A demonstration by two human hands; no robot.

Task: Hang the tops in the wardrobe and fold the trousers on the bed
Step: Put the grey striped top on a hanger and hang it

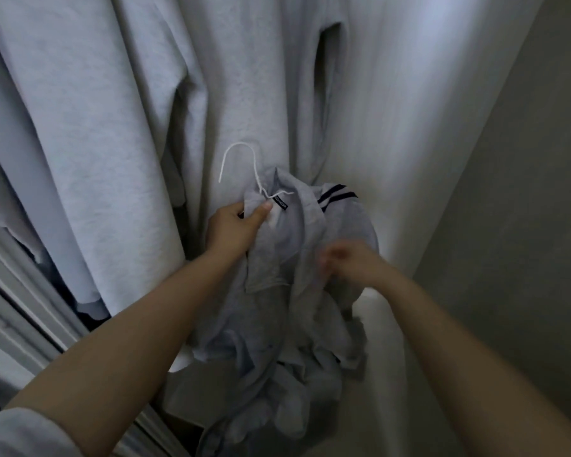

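Hanging garments [119,127], pale grey and heavy, fill the upper and left parts of the frame, their folds running down toward the centre. A plain wall [524,192] occupies the right side, dim and featureless. Along the lower left edge runs a pale ribbed frame [17,305], with dark fabric just visible beside it.

The top [310,291], a light grey garment with a collar, hangs bunched in the centre and lower centre of the frame, in front of the hanging garments. Two dark stripes [337,194] cross a fold near its upper right, and a small dark label [281,203] lies at the neck.

The left hand [236,227], at centre frame, grips the top at the neck; its fingers are curled round the cloth with the thumb pressed on the fabric just below the label. The right hand [350,262], right of centre, is blurred; its fingers appear curled against the cloth lower on the top, but whether they grip it cannot be told.

A white wire hanger [244,166] rises from the neck of the top, its hook upright and free, its lower wire disappearing into the collar just above the left thumb.
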